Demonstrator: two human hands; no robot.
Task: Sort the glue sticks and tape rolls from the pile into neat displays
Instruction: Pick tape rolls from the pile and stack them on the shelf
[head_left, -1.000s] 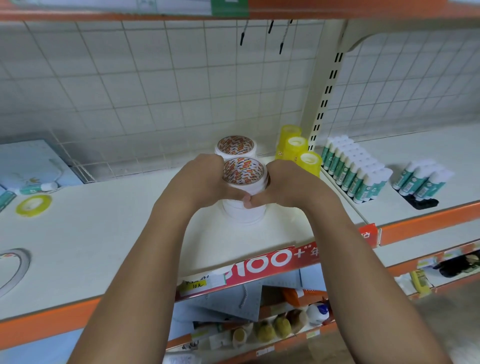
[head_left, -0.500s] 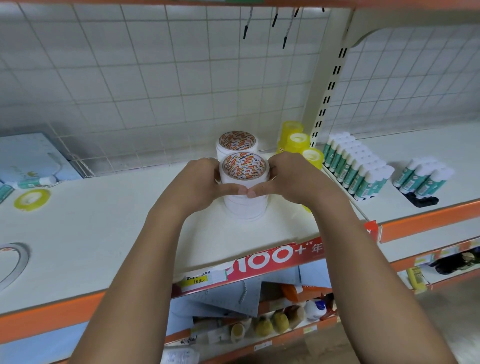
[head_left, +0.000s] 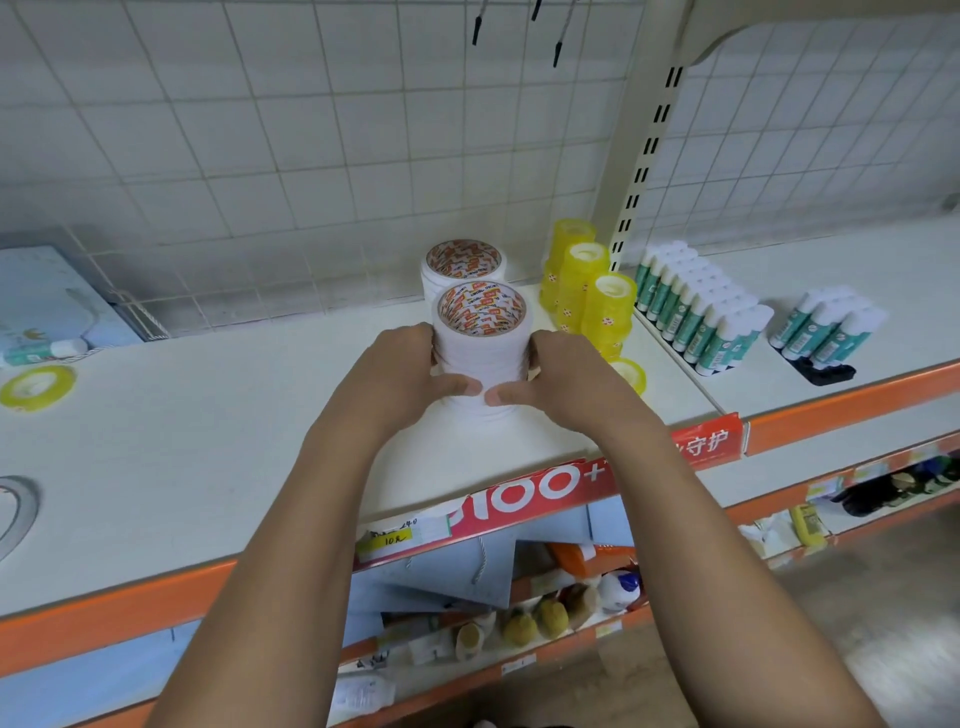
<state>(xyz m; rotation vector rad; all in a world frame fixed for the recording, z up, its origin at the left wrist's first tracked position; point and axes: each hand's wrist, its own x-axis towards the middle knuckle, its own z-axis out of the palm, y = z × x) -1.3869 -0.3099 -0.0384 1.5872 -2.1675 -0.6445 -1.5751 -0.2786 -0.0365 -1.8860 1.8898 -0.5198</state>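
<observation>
From the head camera, the sorting is looking well along. 2 stacks of white tape are standing mid-shelf: the rear stack (head_left: 462, 265) against the grid wall and the front stack (head_left: 480, 358) just before it. 3 yellow tape stacks (head_left: 587, 288) are lining up to their right, with 1 single yellow roll (head_left: 632, 375) lying flat near the shelf edge. Past the upright, a long row of glue sticks (head_left: 696, 312) is standing tidy, and a smaller group of glue sticks (head_left: 826, 327) is sitting well apart from it beside a black holder (head_left: 827, 371).

Leftovers are waiting at the far left of the shelf (head_left: 208, 415): a loose glue stick (head_left: 44, 351), a flat yellow roll (head_left: 36, 387) and a large grey ring of tape (head_left: 15, 514), none yet sorted.

The left hand (head_left: 400, 374) and right hand (head_left: 566, 379) are both wrapping around the front stack from opposite sides, fingers curled behind it and thumbs nearly meeting across its lower front. They are likely squaring the rolls into line.
</observation>
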